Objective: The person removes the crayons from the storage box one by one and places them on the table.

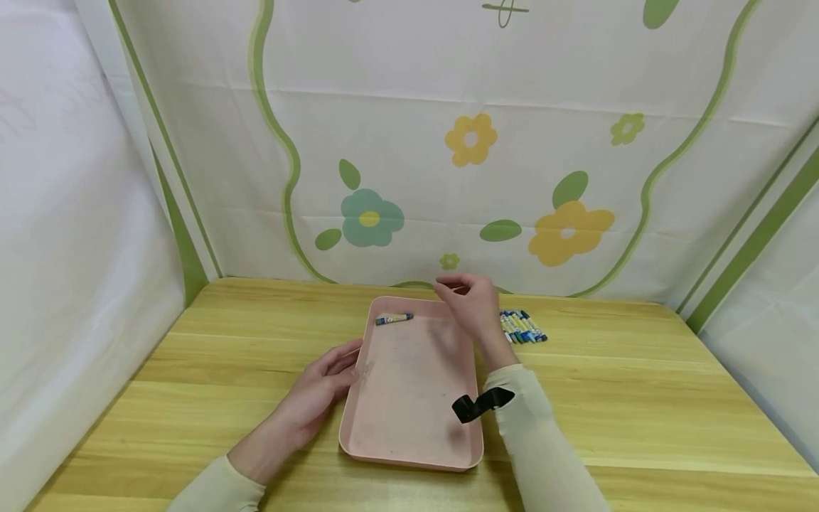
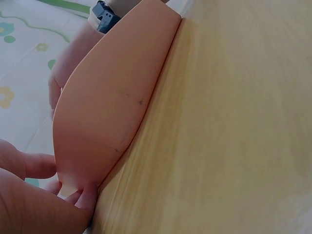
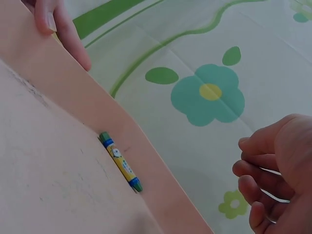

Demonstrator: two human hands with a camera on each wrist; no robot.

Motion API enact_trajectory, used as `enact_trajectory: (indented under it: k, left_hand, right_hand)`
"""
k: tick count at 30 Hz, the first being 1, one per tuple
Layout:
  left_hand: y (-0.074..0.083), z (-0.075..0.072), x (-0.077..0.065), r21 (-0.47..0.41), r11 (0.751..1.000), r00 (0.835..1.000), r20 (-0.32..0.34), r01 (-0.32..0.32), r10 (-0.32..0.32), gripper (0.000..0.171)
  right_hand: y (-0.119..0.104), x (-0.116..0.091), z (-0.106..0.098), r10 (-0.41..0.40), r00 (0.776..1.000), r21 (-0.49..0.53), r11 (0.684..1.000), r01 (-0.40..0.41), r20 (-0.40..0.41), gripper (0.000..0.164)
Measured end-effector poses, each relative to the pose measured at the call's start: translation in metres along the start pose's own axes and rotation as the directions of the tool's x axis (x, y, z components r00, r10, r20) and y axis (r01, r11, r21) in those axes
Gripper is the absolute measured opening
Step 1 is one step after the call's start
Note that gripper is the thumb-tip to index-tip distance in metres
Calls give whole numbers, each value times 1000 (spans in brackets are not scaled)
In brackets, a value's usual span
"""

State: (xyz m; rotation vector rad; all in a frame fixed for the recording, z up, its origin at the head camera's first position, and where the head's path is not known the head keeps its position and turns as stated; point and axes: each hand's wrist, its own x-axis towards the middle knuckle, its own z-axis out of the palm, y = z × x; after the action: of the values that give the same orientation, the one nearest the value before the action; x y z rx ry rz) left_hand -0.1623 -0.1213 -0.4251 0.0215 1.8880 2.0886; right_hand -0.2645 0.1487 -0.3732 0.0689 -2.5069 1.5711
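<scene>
A pale pink tray lies on the wooden table. My left hand grips its left side, the thumb at the rim and the other fingers against the outer wall. In the left wrist view the fingers touch that wall low down. One green crayon with a yellow and blue wrapper lies inside the tray, by its far left corner. Over the far right corner hovers my right hand, its fingers loosely bent with nothing between them. The right wrist view shows this hand apart from the crayon.
Several crayons lie side by side in a row on the table, right of the tray and partly behind my right wrist. A black strap hangs at the right sleeve. A flowered curtain rises behind the table's far edge.
</scene>
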Motion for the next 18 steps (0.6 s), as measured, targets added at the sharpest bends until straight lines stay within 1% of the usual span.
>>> enact_trajectory:
  k: [6,12,18]
  left_hand:
    - [0,0,1,0,1000,1000,-6,-1,1,57]
    - [0,1,0,0,1000,1000,-2,-4,4,57]
    - [0,0,0,-3,1000,1000,6,-7,7,58]
  right_hand:
    - [-7,-4,12,-12,1000,43,999,13,-14,24]
    - [-11,-8,25,-63,998,29,998,63,-18,19]
    - [-17,-15,37,-90,996,0,996,90,26,21]
